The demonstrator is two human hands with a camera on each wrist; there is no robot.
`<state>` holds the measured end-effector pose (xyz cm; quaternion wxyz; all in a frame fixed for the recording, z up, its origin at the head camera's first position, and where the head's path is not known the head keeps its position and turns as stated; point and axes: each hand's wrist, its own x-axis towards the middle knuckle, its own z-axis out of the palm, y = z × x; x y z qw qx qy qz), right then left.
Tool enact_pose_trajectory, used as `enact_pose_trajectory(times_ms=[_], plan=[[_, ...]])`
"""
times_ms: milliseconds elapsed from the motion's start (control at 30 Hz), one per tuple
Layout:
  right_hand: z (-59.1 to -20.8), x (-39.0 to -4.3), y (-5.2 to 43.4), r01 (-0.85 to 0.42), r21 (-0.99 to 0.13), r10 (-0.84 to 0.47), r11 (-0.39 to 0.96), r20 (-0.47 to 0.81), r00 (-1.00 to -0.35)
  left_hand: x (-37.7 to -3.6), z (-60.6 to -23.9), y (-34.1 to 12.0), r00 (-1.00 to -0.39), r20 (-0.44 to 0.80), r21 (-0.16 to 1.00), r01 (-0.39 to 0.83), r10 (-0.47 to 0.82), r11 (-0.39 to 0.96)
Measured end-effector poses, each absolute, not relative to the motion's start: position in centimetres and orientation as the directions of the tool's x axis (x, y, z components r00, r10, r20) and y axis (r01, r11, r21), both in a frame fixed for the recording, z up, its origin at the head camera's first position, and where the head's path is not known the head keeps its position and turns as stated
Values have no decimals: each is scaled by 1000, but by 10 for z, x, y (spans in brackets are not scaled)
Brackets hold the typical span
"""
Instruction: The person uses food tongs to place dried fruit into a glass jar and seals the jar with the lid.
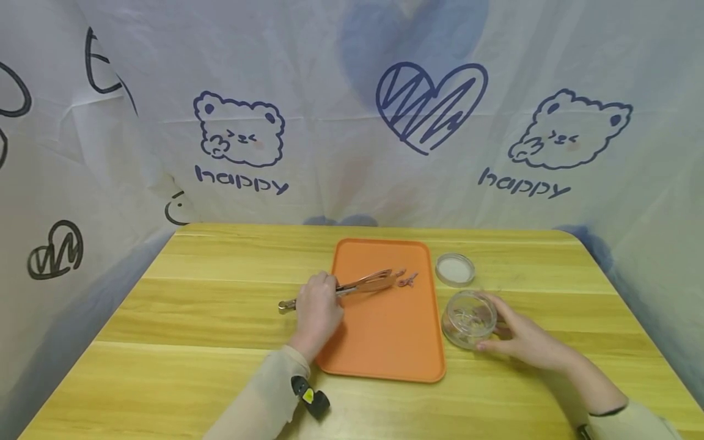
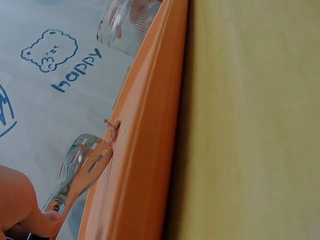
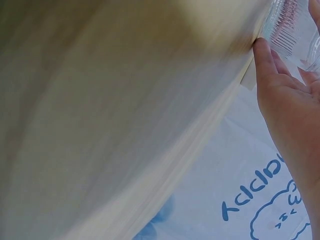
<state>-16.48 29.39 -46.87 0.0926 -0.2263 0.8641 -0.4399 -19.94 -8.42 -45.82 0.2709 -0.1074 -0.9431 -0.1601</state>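
Observation:
My left hand (image 1: 320, 315) grips a pair of metal tongs (image 1: 365, 284) across the orange tray (image 1: 385, 342). In the left wrist view, the slotted ends of the tongs stand a little apart, right at some small twisted pinkish-brown pieces (image 2: 112, 132) on the tray. Beside the tray's right edge, my right hand (image 1: 525, 339) holds a clear glass jar (image 1: 459, 333), thumb on the near side and fingers round the back. The jar is uncovered, and small pieces show inside it. Ribbed glass shows in the right wrist view.
Behind the jar, a round clear lid (image 1: 455, 270) lies near the tray's upper right corner. The wooden table (image 1: 209, 293) runs back to a white cloth (image 1: 330, 146) with blue drawings, which hangs behind it and at the sides.

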Motion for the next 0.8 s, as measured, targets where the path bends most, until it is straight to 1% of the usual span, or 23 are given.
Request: enact_pose_trajectory(times_ms=[333, 633, 800], plan=[[-467, -164, 294, -309, -807, -477, 503, 38, -878, -207, -459, -88, -840, 535, 277, 275, 89, 921], [-468, -164, 293, -299, -811, -476, 502, 30, -879, -208, -459, -94, -816, 576, 299, 277, 59, 913], [-467, -164, 293, -301, -811, -477, 502, 31, -878, -208, -454, -99, -818, 574, 327, 276, 42, 904]])
